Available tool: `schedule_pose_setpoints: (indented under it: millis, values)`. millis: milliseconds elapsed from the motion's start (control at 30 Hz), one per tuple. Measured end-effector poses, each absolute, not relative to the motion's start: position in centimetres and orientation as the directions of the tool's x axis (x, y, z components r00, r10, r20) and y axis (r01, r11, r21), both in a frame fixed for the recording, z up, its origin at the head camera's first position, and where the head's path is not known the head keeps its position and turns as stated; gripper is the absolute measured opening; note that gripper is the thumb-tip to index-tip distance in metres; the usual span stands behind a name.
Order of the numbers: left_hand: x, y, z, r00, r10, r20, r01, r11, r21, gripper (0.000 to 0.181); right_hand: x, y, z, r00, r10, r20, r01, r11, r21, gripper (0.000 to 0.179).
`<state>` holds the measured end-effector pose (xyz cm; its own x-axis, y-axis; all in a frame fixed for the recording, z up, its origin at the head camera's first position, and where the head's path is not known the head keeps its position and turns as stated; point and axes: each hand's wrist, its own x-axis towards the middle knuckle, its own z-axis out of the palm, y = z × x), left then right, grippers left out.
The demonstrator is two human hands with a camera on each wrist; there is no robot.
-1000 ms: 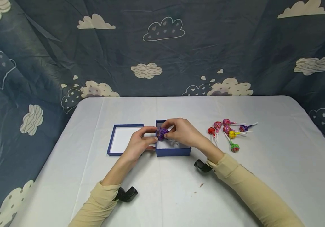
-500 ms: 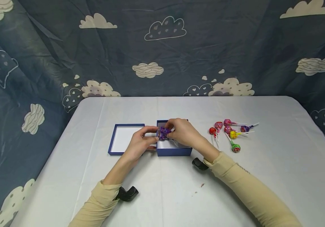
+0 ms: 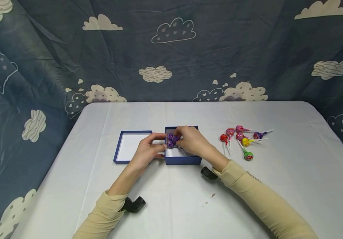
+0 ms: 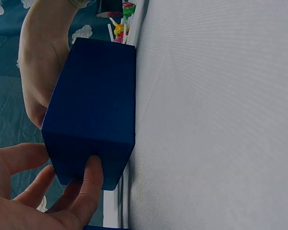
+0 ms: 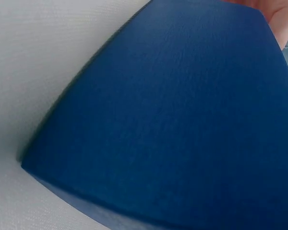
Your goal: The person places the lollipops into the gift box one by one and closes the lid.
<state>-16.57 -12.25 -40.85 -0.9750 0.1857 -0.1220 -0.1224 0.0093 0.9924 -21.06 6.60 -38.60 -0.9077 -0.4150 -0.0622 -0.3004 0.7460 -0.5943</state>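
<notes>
In the head view, a dark blue box (image 3: 183,161) with a white inside stands at the middle of the table. My left hand (image 3: 147,149) holds its left wall, thumb and a finger at the rim; in the left wrist view other fingertips (image 4: 93,165) press the outside of that wall. My right hand (image 3: 192,141) reaches over the right part of the box, its fingertips down inside, pinching a purple-wrapped lollipop (image 3: 175,138). Beside it in the left part lies another purple lollipop (image 3: 170,143). The right hand's fingertips are partly hidden behind its knuckles.
The box's lid (image 3: 117,149), blue-rimmed and white inside, lies left of the box. To the right are several loose lollipops: red (image 3: 223,138), pink (image 3: 239,128), purple (image 3: 258,135), yellow (image 3: 245,142) and green (image 3: 248,155). A patterned dark curtain (image 3: 171,59) hangs behind the table.
My right hand has shifted slightly and its forearm has swung a little left; two purple lollipop heads show side by side now. The left hand and the box stay put.
</notes>
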Motion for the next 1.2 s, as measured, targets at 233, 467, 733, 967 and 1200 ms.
schedule_pose_setpoints:
  millis: [233, 467, 733, 967, 1200]
  values:
    - [-16.63, -12.27, -40.98, -0.976, 0.183, -0.118, -0.117, 0.018, 0.993, 0.043, -21.04, 6.45, -38.41, -0.902, -0.427, -0.070, -0.316, 0.760, -0.568, 0.025]
    - [-16.62, -12.29, -41.11, -0.977, 0.177, -0.118, -0.119, 0.008, 0.993, 0.043, -20.97, 6.46, -38.56, -0.911, -0.410, -0.057, -0.305, 0.759, -0.576, 0.027]
    - [-16.64, -12.29, -41.04, -0.976, 0.185, -0.115, -0.117, 0.005, 0.993, 0.042, -21.01, 6.57, -38.90, -0.919, -0.393, -0.018, -0.308, 0.748, -0.588, 0.021]
    - [-16.61, -12.25, -41.03, -0.976, 0.182, -0.115, -0.116, 0.006, 0.993, 0.042, -21.09, 6.65, -39.12, -0.921, -0.390, -0.008, -0.307, 0.738, -0.601, 0.017]
    - [-16.66, -12.23, -41.10, -0.977, 0.178, -0.114, -0.115, 0.003, 0.993, 0.042, -21.09, 6.61, -39.12, -0.920, -0.392, 0.006, -0.317, 0.734, -0.600, 0.019]
